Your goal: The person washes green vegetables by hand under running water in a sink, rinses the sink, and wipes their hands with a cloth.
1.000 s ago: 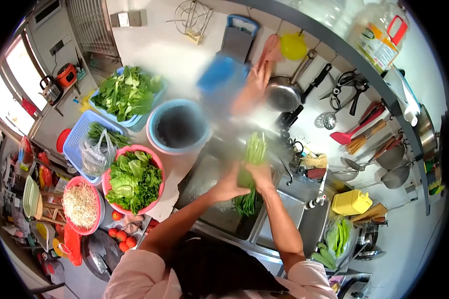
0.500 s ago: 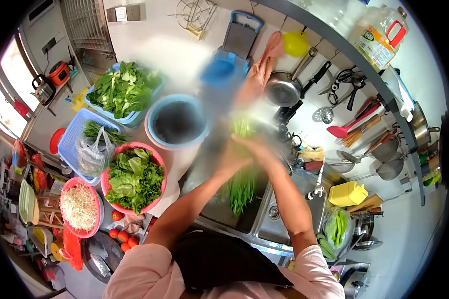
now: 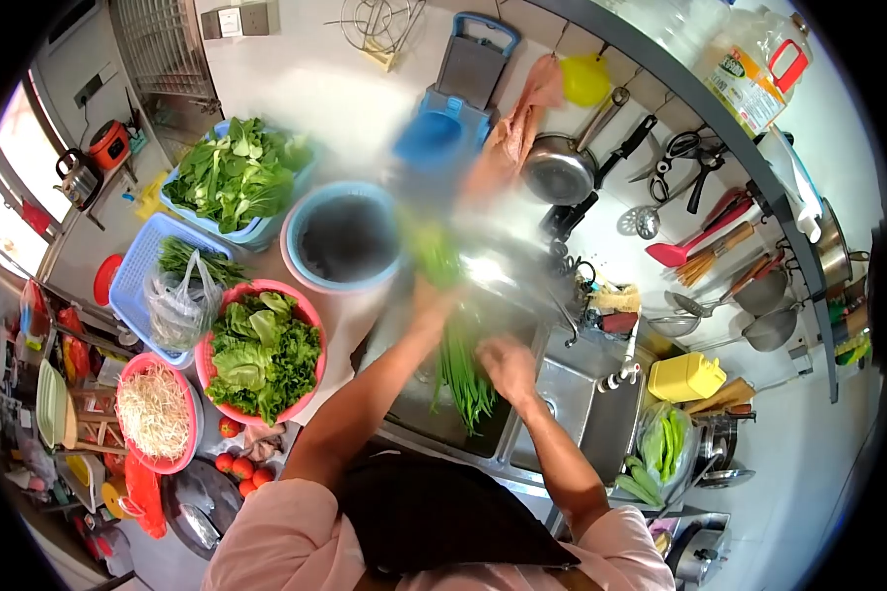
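In the head view, my left hand (image 3: 432, 303) is wrapped round a bunch of scallions (image 3: 466, 376) over the left sink basin (image 3: 488, 436). The pale ends of the bunch point away from me and are blurred; the thin green leaves hang toward me. My right hand (image 3: 510, 366) is beside the leaves on their right, its fingers curled in. Whether it pinches anything is hidden. The steel faucet (image 3: 565, 313) rises just beyond my right hand.
Left of the sink stand a blue tub (image 3: 294, 234), a pink basin of lettuce (image 3: 317, 379), a pink basin of bean sprouts (image 3: 193, 448) and a basket of leafy greens (image 3: 237, 177). A yellow jug (image 3: 687, 377) stands right. Pans and utensils hang on the wall.
Both hands were together on the scallions. My right hand has come away, down toward me and beside the leaves. My left hand has shifted slightly left with the bunch.
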